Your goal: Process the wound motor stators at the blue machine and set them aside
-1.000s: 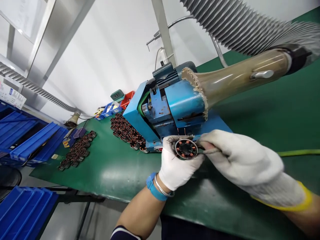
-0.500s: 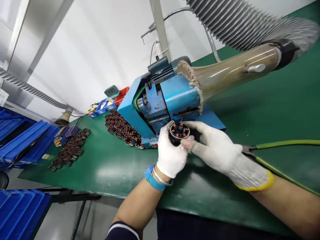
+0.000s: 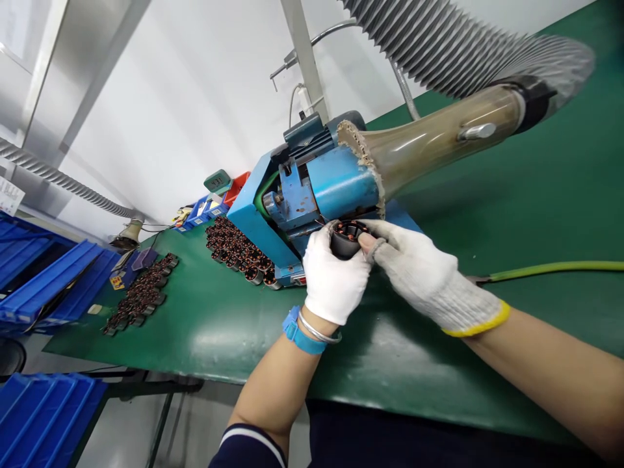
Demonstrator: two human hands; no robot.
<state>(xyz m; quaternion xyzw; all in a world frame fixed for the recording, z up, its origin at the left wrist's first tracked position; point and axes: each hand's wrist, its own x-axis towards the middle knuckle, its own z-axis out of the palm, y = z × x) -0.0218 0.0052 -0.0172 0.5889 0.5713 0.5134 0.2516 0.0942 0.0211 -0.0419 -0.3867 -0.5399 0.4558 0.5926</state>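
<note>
A round black motor stator (image 3: 345,244) with copper windings is held between both hands at the front of a blue machine (image 3: 341,185). My left hand (image 3: 335,276), in a white glove, wraps round its left and lower side. On its right, my right hand (image 3: 412,263), gloved with a yellow cuff, grips the rim with thumb and fingers; the thumb tip is bare. The stator's top is tilted toward the machine, close below its blue cover. Where a thin wire near the left fingertips leads is too small to tell.
Many stators (image 3: 234,247) stand left of the machine, with another group (image 3: 141,292) farther left. A clear duct (image 3: 439,140) and grey hose (image 3: 453,45) rise to the right. Green-handled pliers (image 3: 550,268) lie at the right. Blue trays (image 3: 43,279) are at far left.
Both hands have raised the stator a little toward the machine and tilted it, so its side shows more and its open top less. The camera view has shifted slightly.
</note>
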